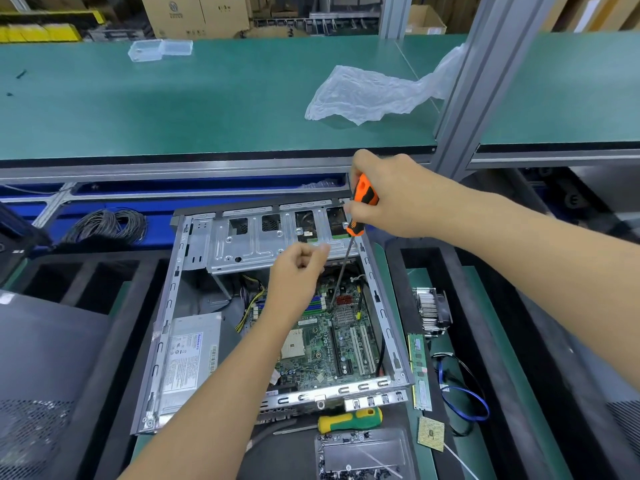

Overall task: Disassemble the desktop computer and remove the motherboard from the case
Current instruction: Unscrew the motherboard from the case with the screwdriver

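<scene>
An open silver computer case (173,306) lies on the bench with the green motherboard (322,344) still seated inside. My right hand (388,195) grips an orange-and-black screwdriver (362,206) held upright. Its long shaft reaches down to the board, with the tip near a small silver heatsink (344,315). My left hand (298,271) hovers above the board beside the shaft, fingers curled loosely with the fingertips drawn together; I cannot tell whether it holds anything. A grey power supply (192,355) fills the left of the case.
A green-and-yellow screwdriver (349,420) lies in front of the case, beside a clear tray of screws (363,455). To the right lie a RAM stick (420,372), a CPU chip (431,434), a heatsink fan (433,311) and blue cables (464,396). A plastic bag (367,95) rests on the upper shelf.
</scene>
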The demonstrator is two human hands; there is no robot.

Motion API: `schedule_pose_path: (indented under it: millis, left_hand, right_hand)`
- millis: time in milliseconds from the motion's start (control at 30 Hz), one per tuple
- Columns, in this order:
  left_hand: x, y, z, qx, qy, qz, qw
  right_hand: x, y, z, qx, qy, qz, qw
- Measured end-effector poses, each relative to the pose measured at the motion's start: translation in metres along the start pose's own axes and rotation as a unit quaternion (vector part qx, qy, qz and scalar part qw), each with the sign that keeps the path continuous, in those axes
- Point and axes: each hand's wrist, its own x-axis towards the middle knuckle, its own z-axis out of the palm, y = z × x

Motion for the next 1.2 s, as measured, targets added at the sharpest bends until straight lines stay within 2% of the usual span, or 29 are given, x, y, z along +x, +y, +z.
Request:
schedule_pose_path:
  millis: [67,200,300,433,600,700,867,1000,1200]
  left_hand:
    - [0.0,-0.018,-0.004,-0.02,-0.012,-0.094,0.995]
    - [0.001,-0.051,-0.012,-0.116,-0.037,-0.266,0.956]
    - [0.001,-0.067,-0.012,-0.154,-0.037,-0.338,0.928]
    - [0.003,-0.078,-0.008,-0.148,-0.045,-0.394,0.906]
    - [0.006,-0.082,-0.002,-0.109,-0.051,-0.42,0.899]
    - [0.008,-0.085,0.0,-0.09,-0.042,-0.419,0.903]
    - [0.011,-0.088,0.001,-0.037,-0.045,-0.42,0.906]
    - [0.012,-0.09,0.001,-0.07,-0.06,-0.418,0.904]
    - [0.012,-0.092,0.002,-0.042,-0.04,-0.36,0.931]
  right_hand:
    - [-0.002,0.005,0.0,0.007,0.006,0.009,1.0]
    - [-0.004,0.015,-0.001,0.023,0.025,0.038,0.999]
    - [-0.006,0.022,-0.002,0.032,0.035,0.061,0.997]
    - [-0.009,0.031,-0.007,0.038,0.056,0.092,0.993]
    - [-0.016,0.046,-0.016,0.054,0.072,0.142,0.986]
    - [-0.021,0.061,-0.018,0.112,0.087,0.2,0.97]
    - [-0.032,0.093,-0.007,0.236,0.125,0.27,0.925]
    - [-0.046,0.11,0.011,0.343,0.138,0.304,0.878]
    - [-0.067,0.123,0.029,0.428,0.117,0.334,0.832]
